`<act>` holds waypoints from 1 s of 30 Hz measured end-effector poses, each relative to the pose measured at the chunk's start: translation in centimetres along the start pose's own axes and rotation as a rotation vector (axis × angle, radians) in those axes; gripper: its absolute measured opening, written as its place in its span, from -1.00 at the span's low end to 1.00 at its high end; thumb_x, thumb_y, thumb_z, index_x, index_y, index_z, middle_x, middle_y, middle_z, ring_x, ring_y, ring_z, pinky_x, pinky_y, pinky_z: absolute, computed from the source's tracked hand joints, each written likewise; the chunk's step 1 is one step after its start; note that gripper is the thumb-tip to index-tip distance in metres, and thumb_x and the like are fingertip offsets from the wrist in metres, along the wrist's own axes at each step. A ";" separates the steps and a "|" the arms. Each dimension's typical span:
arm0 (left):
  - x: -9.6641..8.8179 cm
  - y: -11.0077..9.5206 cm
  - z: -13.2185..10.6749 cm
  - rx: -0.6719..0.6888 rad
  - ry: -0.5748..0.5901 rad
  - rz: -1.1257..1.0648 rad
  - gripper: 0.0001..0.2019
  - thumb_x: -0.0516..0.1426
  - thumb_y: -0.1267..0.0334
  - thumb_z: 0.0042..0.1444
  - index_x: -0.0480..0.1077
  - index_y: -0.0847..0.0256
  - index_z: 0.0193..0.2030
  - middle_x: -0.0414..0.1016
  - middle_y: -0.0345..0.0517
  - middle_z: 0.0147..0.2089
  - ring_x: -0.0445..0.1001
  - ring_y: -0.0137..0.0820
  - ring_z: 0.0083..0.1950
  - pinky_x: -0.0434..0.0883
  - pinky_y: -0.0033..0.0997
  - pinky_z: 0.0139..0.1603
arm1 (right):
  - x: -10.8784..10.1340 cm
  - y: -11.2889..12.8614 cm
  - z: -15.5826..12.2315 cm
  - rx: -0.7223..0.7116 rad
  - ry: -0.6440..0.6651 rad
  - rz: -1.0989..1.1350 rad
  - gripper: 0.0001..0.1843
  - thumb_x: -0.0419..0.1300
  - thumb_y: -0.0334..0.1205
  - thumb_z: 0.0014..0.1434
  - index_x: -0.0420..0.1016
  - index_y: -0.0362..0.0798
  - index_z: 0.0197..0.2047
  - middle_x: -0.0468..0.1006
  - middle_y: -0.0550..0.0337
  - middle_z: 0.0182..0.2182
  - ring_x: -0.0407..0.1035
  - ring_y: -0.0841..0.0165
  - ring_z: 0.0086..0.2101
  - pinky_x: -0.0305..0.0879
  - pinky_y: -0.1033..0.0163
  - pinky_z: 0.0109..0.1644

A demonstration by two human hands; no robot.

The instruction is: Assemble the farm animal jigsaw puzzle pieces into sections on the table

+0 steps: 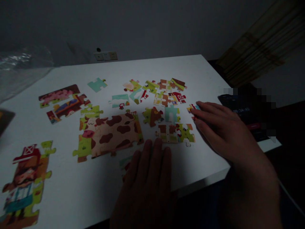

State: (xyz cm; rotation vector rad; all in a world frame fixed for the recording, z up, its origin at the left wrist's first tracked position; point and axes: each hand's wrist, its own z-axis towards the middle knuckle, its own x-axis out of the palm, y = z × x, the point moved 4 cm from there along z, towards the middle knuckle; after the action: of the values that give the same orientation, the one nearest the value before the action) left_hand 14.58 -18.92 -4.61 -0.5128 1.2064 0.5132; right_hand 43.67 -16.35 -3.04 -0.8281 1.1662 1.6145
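My left hand (150, 178) lies at the table's front edge, fingers stretched forward. It partly hides a jigsaw piece (125, 163) beside its fingers. The fingertips end just below the joined cow section (111, 135), which shows a brown-spotted cow. My right hand (219, 127) rests at the right side with its fingers extended. Its fingertips touch or cover a colourful jigsaw piece (191, 109), partly hidden. Left of that hand lie loose pieces, among them a green one with a small white tab (186, 133), a pale blue one (171, 113) and a red barn piece (178, 97).
A joined farmer section (26, 187) lies at the front left, and pig pieces (58, 95) behind it. A light blue piece (97, 84) is further back. Clear plastic wrap (21, 70) covers the left corner. A dark phone-like device (240, 111) sits at the right edge.
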 end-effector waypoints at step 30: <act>-1.0 -1.0 0.0 -0.044 -0.057 -0.001 -0.48 0.13 0.12 0.54 0.46 0.29 0.51 0.53 0.14 0.54 0.47 0.02 0.53 0.45 0.21 0.53 | -0.2 8.0 0.5 -0.258 0.080 0.055 -0.55 0.36 0.00 0.44 0.64 0.14 0.33 0.52 -0.10 0.44 0.34 -0.26 0.42 0.31 -0.49 0.49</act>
State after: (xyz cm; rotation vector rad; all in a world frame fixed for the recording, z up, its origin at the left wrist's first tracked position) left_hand 14.96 -19.80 -3.52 -0.5328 1.1420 0.5511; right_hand 36.19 -16.75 -0.23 -1.0415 1.0564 1.8174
